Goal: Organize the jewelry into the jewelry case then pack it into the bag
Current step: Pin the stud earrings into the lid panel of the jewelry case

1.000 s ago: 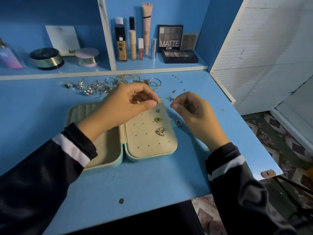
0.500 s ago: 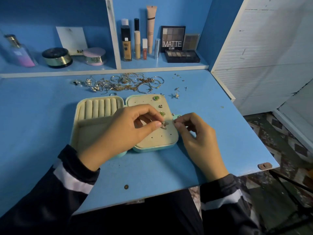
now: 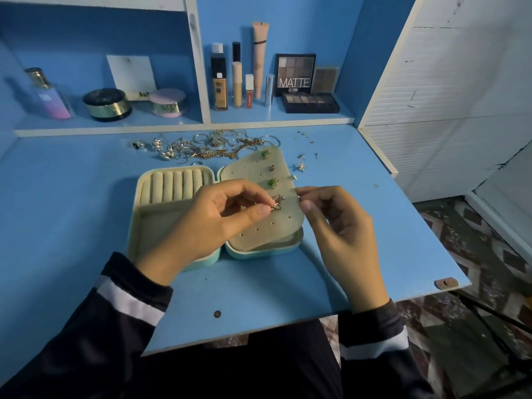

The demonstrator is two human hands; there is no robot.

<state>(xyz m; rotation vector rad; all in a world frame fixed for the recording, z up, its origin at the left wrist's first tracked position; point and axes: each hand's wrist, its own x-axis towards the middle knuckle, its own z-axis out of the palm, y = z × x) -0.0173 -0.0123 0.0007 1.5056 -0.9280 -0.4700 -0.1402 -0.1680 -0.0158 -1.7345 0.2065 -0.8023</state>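
We note two dark sleeves (image 3: pixel 121 306) with white bands at 6 o'clock, over the blue counter (image 3: pixel 72 214). The left hand (image 3: pixel 207 223) lies across the open case (image 3: pixel 259 252). Its thumb and forefinger are clamped on a butterfly earring (image 3: pixel 276 202) seated on the beige panel (image 3: pixel 267 228).

The right hand (image 3: pixel 342 226) sits at the panel's 3 o'clock edge with its fingers curled and its thumb and forefinger tips together. We cannot tell whether they pinch the panel, something small, or nothing.

The panel lies tilted over the case's right half, its far end reaching past the rim toward 12 o'clock. On it, beyond the butterfly earring, sit two green earrings (image 3: pixel 272 182) with a small earring (image 3: pixel 271 168) between them. The case's left half shows ring rolls (image 3: pixel 172 187) at its far end.

A star earring (image 3: pixel 301 166) lies on the counter just beside the panel at 2 o'clock. A tangled pile (image 3: pixel 201 146) of jewelry lies at the case's 12 o'clock, near the shelf (image 3: pixel 172 128). The shelf carries cosmetics (image 3: pixel 237 84) and a palette (image 3: pixel 295 74) marked MATTE.
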